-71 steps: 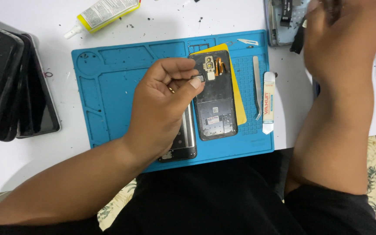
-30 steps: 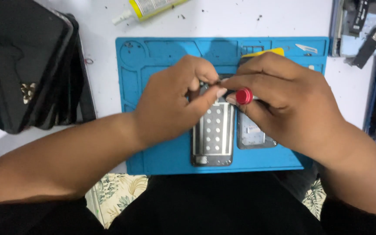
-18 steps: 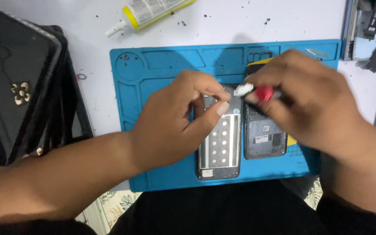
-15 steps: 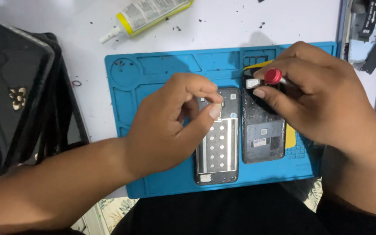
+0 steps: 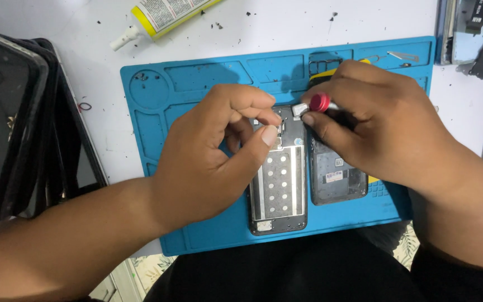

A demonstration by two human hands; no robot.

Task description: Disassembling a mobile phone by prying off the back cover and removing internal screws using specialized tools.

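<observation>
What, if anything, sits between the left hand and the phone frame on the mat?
Nothing visible. The left hand rests right at the top of the phone frame; the right hand with the red-capped screwdriver comes in from the side.

White work table (image 5: 286, 28), speckled with small dark crumbs: carries a blue silicone repair mat (image 5: 197, 84) with moulded compartments along its far edge, lying flat at the near middle. Directly on the table beyond the mat lies a yellow-and-white glue tube (image 5: 163, 14) with a white nozzle, on its side; to the left a stack of dark phone screens (image 5: 12, 117), with a small ring (image 5: 85, 105) between stack and mat. At the right edge, a grey tray (image 5: 465, 28) and dark parts.
</observation>
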